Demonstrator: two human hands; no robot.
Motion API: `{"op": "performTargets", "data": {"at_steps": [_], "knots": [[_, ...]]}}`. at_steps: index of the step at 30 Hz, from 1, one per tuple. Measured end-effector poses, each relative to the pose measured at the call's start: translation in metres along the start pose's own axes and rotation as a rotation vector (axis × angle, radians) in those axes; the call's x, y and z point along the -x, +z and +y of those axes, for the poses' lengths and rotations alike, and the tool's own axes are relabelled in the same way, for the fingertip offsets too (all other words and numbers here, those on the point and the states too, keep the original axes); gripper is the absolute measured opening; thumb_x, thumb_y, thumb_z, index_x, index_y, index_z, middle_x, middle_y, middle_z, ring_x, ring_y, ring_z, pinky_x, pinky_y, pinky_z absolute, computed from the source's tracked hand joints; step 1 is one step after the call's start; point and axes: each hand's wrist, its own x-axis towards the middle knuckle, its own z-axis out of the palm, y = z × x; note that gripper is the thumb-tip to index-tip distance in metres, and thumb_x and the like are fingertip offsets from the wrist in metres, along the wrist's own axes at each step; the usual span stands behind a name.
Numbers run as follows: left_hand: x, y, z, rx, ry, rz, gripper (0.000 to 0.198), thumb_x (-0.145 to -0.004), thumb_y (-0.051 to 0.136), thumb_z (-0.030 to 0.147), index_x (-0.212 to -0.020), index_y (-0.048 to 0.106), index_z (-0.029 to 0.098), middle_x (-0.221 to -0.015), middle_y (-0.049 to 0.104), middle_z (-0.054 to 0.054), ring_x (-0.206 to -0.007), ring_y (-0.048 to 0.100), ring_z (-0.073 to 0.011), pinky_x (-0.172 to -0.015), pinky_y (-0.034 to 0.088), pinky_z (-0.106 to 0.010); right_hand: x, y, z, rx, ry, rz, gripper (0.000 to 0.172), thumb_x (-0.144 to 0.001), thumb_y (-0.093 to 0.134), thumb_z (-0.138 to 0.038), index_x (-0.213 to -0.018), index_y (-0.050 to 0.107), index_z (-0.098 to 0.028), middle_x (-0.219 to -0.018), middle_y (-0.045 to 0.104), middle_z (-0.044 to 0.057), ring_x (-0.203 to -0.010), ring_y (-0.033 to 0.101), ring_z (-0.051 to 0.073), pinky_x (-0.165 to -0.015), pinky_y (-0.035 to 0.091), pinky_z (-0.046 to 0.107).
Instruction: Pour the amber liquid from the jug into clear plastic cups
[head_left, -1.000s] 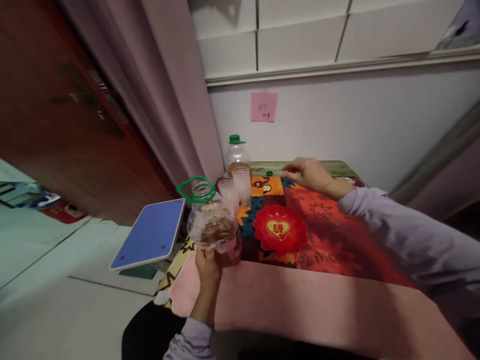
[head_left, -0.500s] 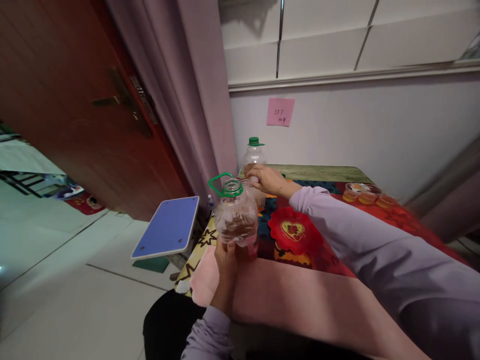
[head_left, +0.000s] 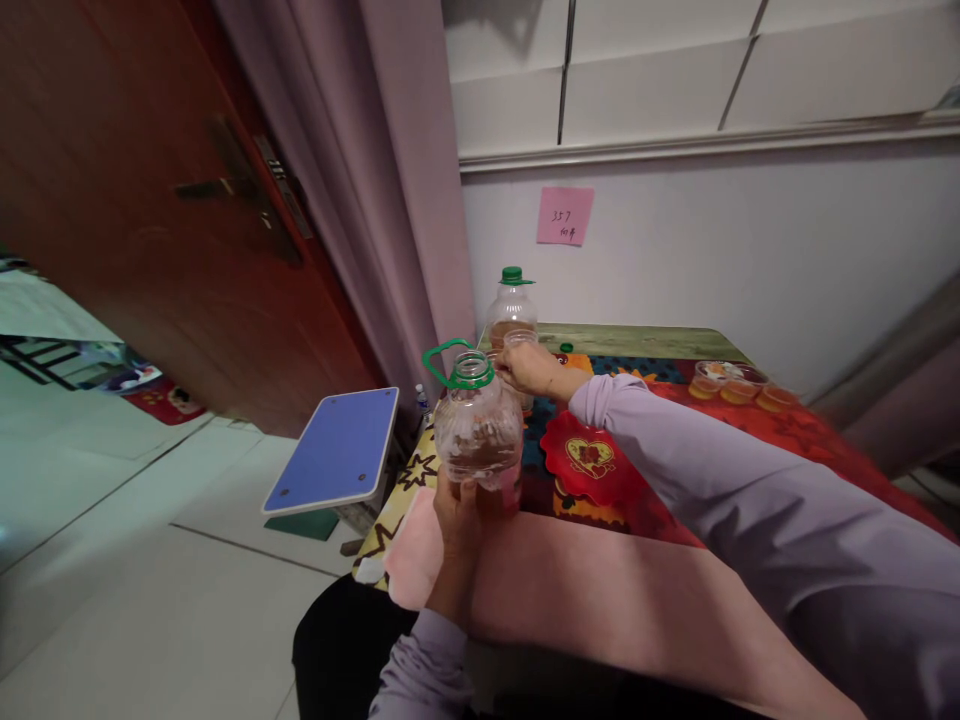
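Observation:
A large clear plastic jug (head_left: 480,430) with a green neck ring and handle stands uncapped at the table's near left, and some clear liquid seems to be inside. My left hand (head_left: 457,515) is closed around its lower side. Just behind the jug, my right hand (head_left: 529,368) has its fingers curled about a clear plastic cup (head_left: 520,339); its rim shows above the hand, and the fingertips are partly hidden. A second jug (head_left: 513,310), with a green cap, stands against the wall behind that hand. A loose green cap (head_left: 566,348) lies to the right.
A red scalloped plate (head_left: 559,450) with a gold heart lies right of the jug. Several cups of amber liquid (head_left: 739,390) stand at the far right. Pink cloth (head_left: 600,590) covers the near edge. A blue-topped stool (head_left: 337,445) stands left, before the door (head_left: 150,200).
My right hand has moved down slightly, its fingers now more curled, and a cup rim shows above it. My left hand stays on the jug. The view has shifted a little.

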Motion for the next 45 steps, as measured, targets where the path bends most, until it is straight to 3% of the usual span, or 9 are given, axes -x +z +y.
{"op": "performTargets", "data": {"at_steps": [8, 12, 15, 18, 20, 24, 29, 41, 45], "knots": [[0.001, 0.000, 0.001, -0.015, -0.007, 0.006, 0.079, -0.085, 0.061, 0.087, -0.120, 0.074, 0.016, -0.109, 0.081, -0.013, -0.104, 0.075, -0.0332, -0.090, 0.059, -0.043, 0.001, 0.003, 0.002, -0.051, 0.029, 0.086, 0.022, -0.103, 0.063, -0.018, -0.106, 0.084, -0.012, -0.111, 0.082, 0.017, -0.098, 0.072, 0.026, -0.084, 0.045, 0.032], [0.001, 0.001, 0.003, -0.015, 0.005, 0.001, 0.078, -0.087, 0.061, 0.085, -0.121, 0.074, 0.016, -0.111, 0.081, -0.014, -0.105, 0.076, -0.0332, -0.093, 0.059, -0.045, 0.003, -0.014, 0.007, -0.143, 0.050, 0.203, 0.018, -0.105, 0.067, -0.023, -0.109, 0.083, -0.015, -0.112, 0.081, 0.013, -0.098, 0.071, 0.023, -0.086, 0.047, 0.030], [0.001, 0.002, 0.004, -0.019, 0.015, 0.004, 0.077, -0.088, 0.061, 0.083, -0.123, 0.074, 0.016, -0.116, 0.081, -0.015, -0.109, 0.075, -0.0333, -0.097, 0.058, -0.045, 0.024, -0.036, 0.018, -0.221, 0.079, 0.407, 0.016, -0.104, 0.068, -0.025, -0.108, 0.082, -0.018, -0.107, 0.081, 0.010, -0.094, 0.070, 0.023, -0.085, 0.047, 0.030], [0.000, 0.002, 0.002, -0.025, 0.014, 0.015, 0.080, -0.087, 0.061, 0.084, -0.126, 0.073, 0.016, -0.121, 0.080, -0.016, -0.114, 0.074, -0.0339, -0.101, 0.057, -0.046, 0.072, -0.042, 0.033, -0.206, 0.122, 0.509, 0.019, -0.105, 0.066, -0.030, -0.111, 0.081, -0.020, -0.107, 0.081, 0.010, -0.092, 0.070, 0.024, -0.084, 0.048, 0.032], [-0.001, 0.002, -0.001, -0.029, 0.002, 0.016, 0.081, -0.085, 0.062, 0.086, -0.123, 0.074, 0.016, -0.118, 0.080, -0.016, -0.110, 0.075, -0.0341, -0.098, 0.058, -0.045, 0.113, -0.029, 0.041, -0.181, 0.170, 0.457, 0.021, -0.106, 0.064, -0.032, -0.112, 0.081, -0.022, -0.106, 0.081, 0.010, -0.092, 0.071, 0.026, -0.082, 0.048, 0.033], [-0.003, 0.004, -0.003, -0.020, -0.012, 0.011, 0.081, -0.083, 0.062, 0.086, -0.123, 0.073, 0.016, -0.114, 0.081, -0.015, -0.107, 0.076, -0.0332, -0.095, 0.058, -0.044, 0.181, 0.026, 0.049, -0.172, 0.265, 0.221, 0.021, -0.102, 0.063, -0.024, -0.112, 0.082, -0.024, -0.111, 0.082, 0.012, -0.089, 0.074, 0.026, -0.077, 0.050, 0.032], [-0.003, 0.006, 0.001, -0.010, 0.001, 0.007, 0.081, -0.085, 0.061, 0.085, -0.124, 0.073, 0.016, -0.118, 0.080, -0.016, -0.111, 0.075, -0.0318, -0.100, 0.057, -0.043, 0.209, 0.073, 0.049, -0.121, 0.366, 0.093, 0.024, -0.105, 0.059, -0.028, -0.113, 0.082, -0.025, -0.120, 0.081, 0.012, -0.095, 0.076, 0.028, -0.074, 0.053, 0.033], [-0.003, 0.007, 0.006, -0.002, 0.013, 0.001, 0.086, -0.084, 0.060, 0.088, -0.124, 0.073, 0.013, -0.119, 0.080, -0.019, -0.112, 0.075, -0.0326, -0.101, 0.056, -0.044, 0.214, 0.076, 0.043, -0.106, 0.405, 0.014, 0.035, -0.105, 0.061, -0.026, -0.136, 0.078, -0.025, -0.138, 0.077, 0.013, -0.108, 0.080, 0.032, -0.083, 0.063, 0.039], [-0.001, 0.006, 0.006, -0.007, 0.010, -0.001, 0.083, -0.085, 0.061, 0.086, -0.123, 0.073, 0.014, -0.119, 0.080, -0.018, -0.112, 0.074, -0.0322, -0.101, 0.056, -0.043, 0.219, 0.063, 0.028, -0.159, 0.410, 0.259, 0.053, -0.103, 0.066, -0.033, -0.156, 0.064, -0.024, -0.159, 0.064, 0.018, -0.125, 0.075, 0.037, -0.089, 0.066, 0.045]]}}
